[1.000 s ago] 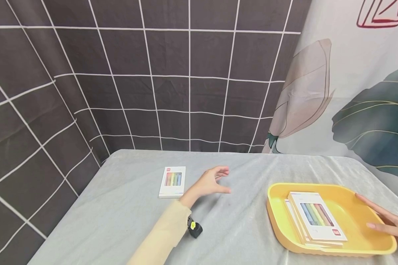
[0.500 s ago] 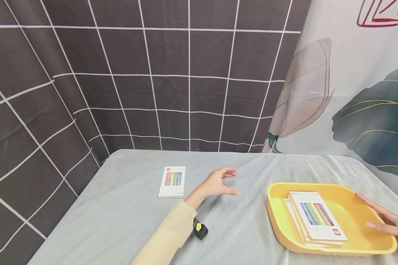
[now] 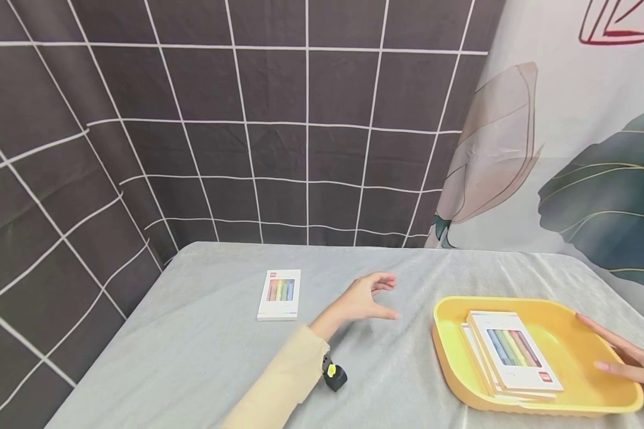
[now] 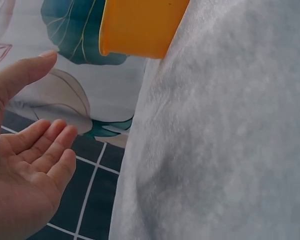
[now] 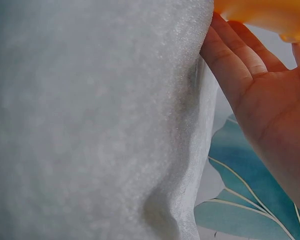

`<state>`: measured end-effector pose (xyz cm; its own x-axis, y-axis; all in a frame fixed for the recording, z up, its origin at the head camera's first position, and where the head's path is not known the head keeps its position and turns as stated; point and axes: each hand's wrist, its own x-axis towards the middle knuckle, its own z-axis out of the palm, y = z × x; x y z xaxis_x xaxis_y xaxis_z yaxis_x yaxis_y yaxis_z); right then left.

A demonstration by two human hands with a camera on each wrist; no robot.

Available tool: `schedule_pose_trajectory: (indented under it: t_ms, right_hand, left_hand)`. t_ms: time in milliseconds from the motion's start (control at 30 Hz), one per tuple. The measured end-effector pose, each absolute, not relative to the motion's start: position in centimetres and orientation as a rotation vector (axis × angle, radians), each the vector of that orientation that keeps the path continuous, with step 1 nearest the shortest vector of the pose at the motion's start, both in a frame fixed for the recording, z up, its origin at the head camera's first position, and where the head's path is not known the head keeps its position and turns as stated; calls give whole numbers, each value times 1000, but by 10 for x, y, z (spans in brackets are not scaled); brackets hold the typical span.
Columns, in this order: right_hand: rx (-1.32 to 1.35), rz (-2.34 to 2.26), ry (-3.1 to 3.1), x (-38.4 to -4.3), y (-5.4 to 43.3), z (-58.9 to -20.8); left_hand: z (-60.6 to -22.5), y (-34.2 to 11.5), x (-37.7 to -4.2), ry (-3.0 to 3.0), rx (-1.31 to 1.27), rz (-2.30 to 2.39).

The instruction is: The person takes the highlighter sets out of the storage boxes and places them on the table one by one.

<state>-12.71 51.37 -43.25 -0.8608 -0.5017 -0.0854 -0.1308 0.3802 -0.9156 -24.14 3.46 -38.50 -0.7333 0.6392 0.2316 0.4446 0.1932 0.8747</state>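
My left hand (image 3: 362, 298) is held over the grey cloth, thumb and fingers spread apart around nothing. To its left, a flat white box (image 3: 279, 296) showing a row of coloured sticks lies on the cloth. At the right, my right hand (image 3: 630, 363) grips the end of a yellow tray (image 3: 579, 333), its thumb over the rim and its fingers along the outside. Several similar white boxes (image 3: 515, 351) are stacked in the tray's left part. In the right wrist view, the right fingers (image 5: 240, 55) lie against the tray's outer side (image 5: 270, 12).
Grey cloth (image 3: 193, 357) covers the table, slightly wrinkled. Behind it hangs a dark curtain with white grid lines (image 3: 268, 149), and a leaf-patterned curtain (image 3: 569, 208) hangs at the right. A black strap device (image 3: 334, 375) sits on the left wrist.
My left hand has moved a little to the right, away from the lone white box and toward the tray. My right hand and the tray have stayed in place.
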Motion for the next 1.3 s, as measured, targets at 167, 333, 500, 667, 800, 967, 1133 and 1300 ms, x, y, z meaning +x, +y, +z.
schedule_pose_trajectory:
  t_ms: [167, 333, 500, 667, 800, 967, 1133, 1300]
  right_hand:
    - [-585, -1543, 2203, -128, 515, -433]
    - [-608, -1594, 2116, -128, 517, -433]
    - [-601, -1643, 2021, -128, 517, -432]
    - [-615, -1641, 2028, -128, 517, -433]
    - [-607, -1637, 2032, -128, 517, -433]
    - [-602, -1653, 2002, -128, 517, -433]
    - [-599, -1635, 2045, -128, 516, -433]
    - [-559, -1548, 2192, -128, 514, -432]
  left_hand:
    - [-382, 43, -240, 2261, 1056, 1587]
    - [-380, 51, -238, 2244, 1035, 1600]
    - [-379, 58, -236, 2245, 1043, 1573]
    - [-377, 65, -234, 2257, 1084, 1539]
    - [-375, 70, -232, 2240, 1100, 1538]
    - [-375, 76, -230, 2237, 1111, 1533]
    - [-374, 83, -228, 2229, 1103, 1527]
    - [-372, 90, -228, 2208, 1093, 1538]
